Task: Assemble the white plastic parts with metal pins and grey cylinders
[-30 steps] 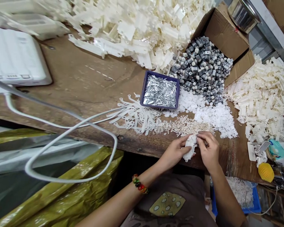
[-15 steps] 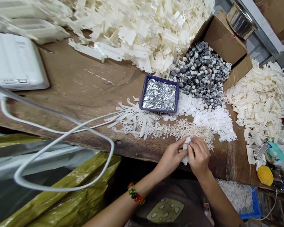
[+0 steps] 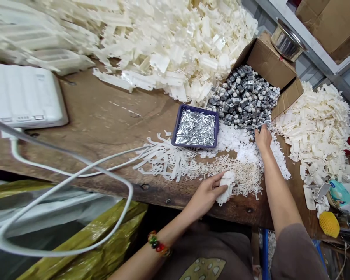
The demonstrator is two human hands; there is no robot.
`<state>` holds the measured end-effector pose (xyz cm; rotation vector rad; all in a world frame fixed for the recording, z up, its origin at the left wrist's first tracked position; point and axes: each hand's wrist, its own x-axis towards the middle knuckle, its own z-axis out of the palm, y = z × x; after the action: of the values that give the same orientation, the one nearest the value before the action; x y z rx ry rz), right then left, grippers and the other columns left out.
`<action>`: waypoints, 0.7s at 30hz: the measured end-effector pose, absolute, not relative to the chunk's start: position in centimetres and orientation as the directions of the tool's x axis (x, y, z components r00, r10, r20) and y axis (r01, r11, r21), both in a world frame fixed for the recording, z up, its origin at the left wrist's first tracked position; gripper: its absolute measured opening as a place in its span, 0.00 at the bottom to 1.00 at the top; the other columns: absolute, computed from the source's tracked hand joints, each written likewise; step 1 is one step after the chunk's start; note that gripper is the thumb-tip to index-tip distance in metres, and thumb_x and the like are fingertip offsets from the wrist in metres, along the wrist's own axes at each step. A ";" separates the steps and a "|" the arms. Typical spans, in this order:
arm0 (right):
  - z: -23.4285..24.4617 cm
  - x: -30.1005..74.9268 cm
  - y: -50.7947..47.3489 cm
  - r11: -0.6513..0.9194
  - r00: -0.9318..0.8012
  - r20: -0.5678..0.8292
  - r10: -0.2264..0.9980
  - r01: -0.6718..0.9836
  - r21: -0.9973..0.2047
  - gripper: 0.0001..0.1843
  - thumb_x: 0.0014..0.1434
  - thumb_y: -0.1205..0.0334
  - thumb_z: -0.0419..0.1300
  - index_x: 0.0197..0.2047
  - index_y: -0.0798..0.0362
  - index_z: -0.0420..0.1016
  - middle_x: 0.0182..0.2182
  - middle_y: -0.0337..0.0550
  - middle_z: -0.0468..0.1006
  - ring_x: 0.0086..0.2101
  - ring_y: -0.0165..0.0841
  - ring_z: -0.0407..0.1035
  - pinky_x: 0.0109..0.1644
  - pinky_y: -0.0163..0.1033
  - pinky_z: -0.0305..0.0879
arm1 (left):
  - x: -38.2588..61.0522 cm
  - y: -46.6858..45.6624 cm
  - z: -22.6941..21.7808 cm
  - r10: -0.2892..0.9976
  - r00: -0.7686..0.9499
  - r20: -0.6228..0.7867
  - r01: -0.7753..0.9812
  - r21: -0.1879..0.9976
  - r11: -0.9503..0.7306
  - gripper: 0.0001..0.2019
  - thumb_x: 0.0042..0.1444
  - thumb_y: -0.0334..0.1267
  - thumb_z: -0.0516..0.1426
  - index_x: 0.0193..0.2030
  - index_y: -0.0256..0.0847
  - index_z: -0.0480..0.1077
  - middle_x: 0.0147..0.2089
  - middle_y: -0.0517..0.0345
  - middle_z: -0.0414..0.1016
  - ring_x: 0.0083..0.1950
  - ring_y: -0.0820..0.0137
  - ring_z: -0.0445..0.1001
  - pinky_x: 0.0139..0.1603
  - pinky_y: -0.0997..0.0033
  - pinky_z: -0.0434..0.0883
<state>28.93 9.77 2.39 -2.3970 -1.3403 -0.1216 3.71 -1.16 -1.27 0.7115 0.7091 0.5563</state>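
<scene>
My left hand (image 3: pixel 207 193) pinches a flat white plastic housing (image 3: pixel 226 188) with a round white piece at its upper end, held over the table's front edge. Stretched forward, my right hand (image 3: pixel 263 139) is at the lower edge of a heap of small grey motors (image 3: pixel 245 95) with white ends. Its thumb and forefinger are around one dark motor there. White plastic discs (image 3: pixel 246 149) lie beneath that hand. Small beige pieces (image 3: pixel 242 175) are spread beside the left hand.
A purple tray (image 3: pixel 173 132) holds shiny metal pins. White plastic strips (image 3: pixel 163 159) lie in front of it. Large heaps of cream plastic parts (image 3: pixel 175 50) stand behind, others (image 3: pixel 323 132) at right. A white cable (image 3: pixel 76 171) loops across the left. A cardboard box (image 3: pixel 271 62) lies behind the motors.
My right hand has let go of the white housing and reached forward to the motors. The left hand keeps the housing, now more fully visible. The view has shifted slightly.
</scene>
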 end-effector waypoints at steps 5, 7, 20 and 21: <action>2.6 27.6 5.9 -0.354 0.496 0.207 0.843 0.803 -0.480 0.08 0.53 0.65 0.54 0.36 0.55 0.70 0.31 0.43 0.76 0.33 0.34 0.69 0.40 0.36 0.62 | 3.9 -0.3 -0.9 0.710 0.621 -0.332 -0.265 0.763 0.589 0.35 0.40 0.34 0.61 0.59 0.31 0.60 0.37 0.53 0.78 0.32 0.67 0.75 0.34 0.70 0.69; 2.9 25.2 3.0 -0.250 0.447 0.200 0.872 0.757 -0.603 0.08 0.55 0.61 0.53 0.36 0.55 0.70 0.30 0.41 0.76 0.31 0.31 0.69 0.36 0.34 0.64 | 4.1 -0.1 -0.9 0.759 0.579 -0.298 -0.294 0.792 0.535 0.35 0.40 0.35 0.61 0.58 0.31 0.61 0.39 0.51 0.78 0.35 0.66 0.76 0.37 0.70 0.69; -1.6 15.2 -6.8 0.084 0.214 0.520 0.827 0.867 -0.492 0.09 0.61 0.60 0.53 0.39 0.54 0.72 0.38 0.48 0.78 0.39 0.34 0.72 0.44 0.38 0.66 | 4.7 -1.5 -0.4 0.897 0.358 -0.259 -0.331 0.863 0.381 0.29 0.41 0.39 0.61 0.53 0.37 0.64 0.46 0.50 0.76 0.48 0.61 0.73 0.51 0.62 0.68; -1.2 16.7 -6.8 0.050 0.258 0.482 0.837 0.842 -0.537 0.10 0.61 0.59 0.52 0.39 0.53 0.72 0.38 0.46 0.78 0.39 0.33 0.72 0.44 0.38 0.66 | 4.4 -1.4 -0.1 0.856 0.418 -0.304 -0.336 0.824 0.457 0.28 0.40 0.38 0.62 0.51 0.37 0.65 0.44 0.50 0.77 0.45 0.61 0.75 0.49 0.62 0.70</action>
<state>16.75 -6.84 -1.20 -1.7495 -1.5459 -0.0080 4.43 -1.38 -0.12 0.7540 0.8128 0.8441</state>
